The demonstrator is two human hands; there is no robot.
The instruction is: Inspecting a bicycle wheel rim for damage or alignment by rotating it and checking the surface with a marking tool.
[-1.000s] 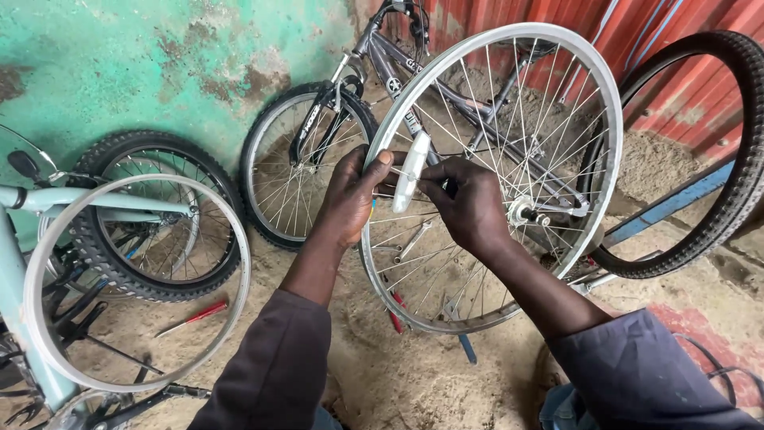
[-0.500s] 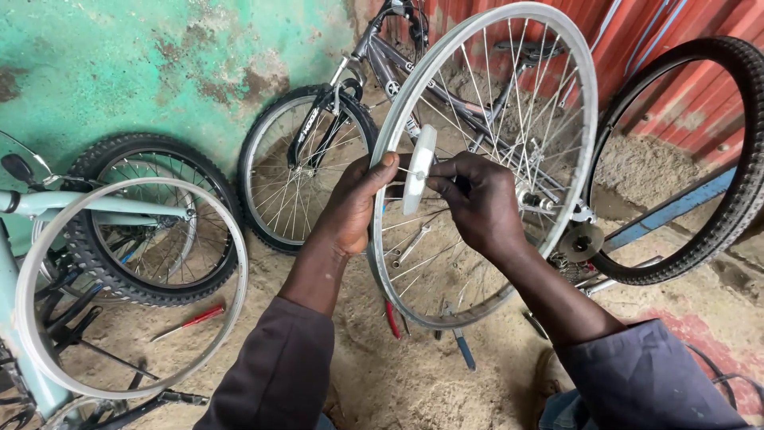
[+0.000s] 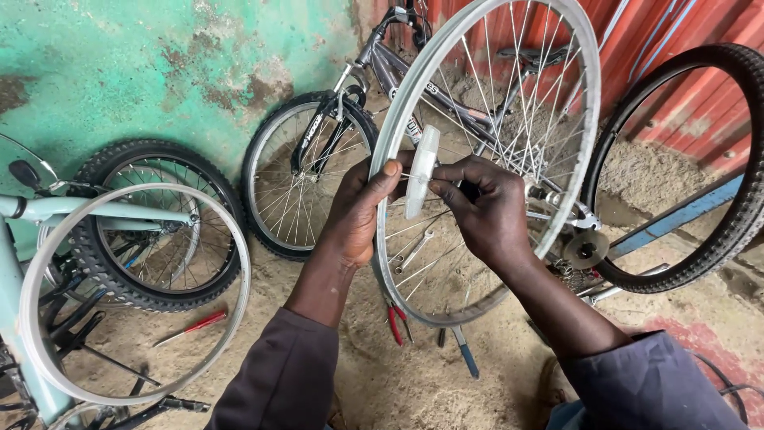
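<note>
Left hand (image 3: 360, 209): wrapped around the rim of the spoked wheel (image 3: 485, 151), thumb tip pressing on the white reflector (image 3: 422, 171).
Right hand (image 3: 485, 211): fingers pinched on the reflector's other side, right where it meets the spokes.
Reflector: sits edge-on between the spokes, close to the rim on the wheel's left side, held between both hands.
Wheel: bare silver rim, no tyre, held up off the sandy ground (image 3: 414, 382), hub and sprocket (image 3: 585, 248) on the right.
Around it: pliers with red handles (image 3: 395, 322) and a blue-handled tool (image 3: 465, 354) on the sand below, red screwdriver (image 3: 191, 326) further left, a loose rim (image 3: 131, 295) and a parked bike (image 3: 350, 135) against the green wall.
What could go wrong, imo: the reflector is thin plastic, so squeezing or twisting it hard against the spokes could crack its clip. If a thumb slips, it drops into the sand. And the wheel's only steadied by that left hand, so it could swing.
</note>
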